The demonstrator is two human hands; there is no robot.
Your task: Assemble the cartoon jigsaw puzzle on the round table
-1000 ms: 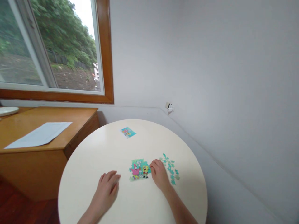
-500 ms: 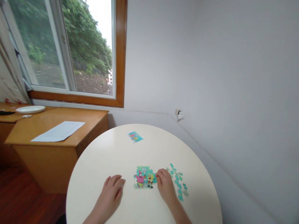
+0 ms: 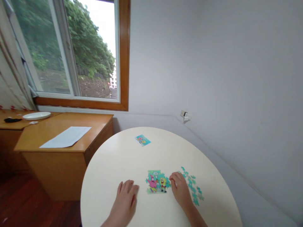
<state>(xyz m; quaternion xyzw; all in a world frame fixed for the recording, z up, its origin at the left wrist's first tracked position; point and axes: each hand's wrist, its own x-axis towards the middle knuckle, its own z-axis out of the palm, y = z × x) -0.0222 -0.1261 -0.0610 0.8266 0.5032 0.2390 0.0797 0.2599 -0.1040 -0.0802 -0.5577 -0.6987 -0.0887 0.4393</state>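
Note:
A partly assembled cartoon jigsaw puzzle [image 3: 157, 182] lies on the round cream table [image 3: 118, 157]. My right hand [image 3: 181, 191] rests at the puzzle's right edge, fingers curled and touching it; what the fingertips hold, if anything, is hidden. Just right of that hand lie several loose teal puzzle pieces [image 3: 193, 189]. My left hand [image 3: 125, 201] lies flat on the table left of the puzzle, fingers stretched out, holding nothing. A small picture card [image 3: 143, 140] sits near the table's far edge.
A wooden desk [image 3: 66, 148] stands left of the table, carrying a white paper sheet [image 3: 66, 137] and a white plate [image 3: 36, 115]. A window [image 3: 71, 53] is above it. Grey walls close in behind and to the right, with a wall socket [image 3: 185, 115].
The view has swung left, so the table and hands sit further right in the frame. Both hands keep their places beside the puzzle.

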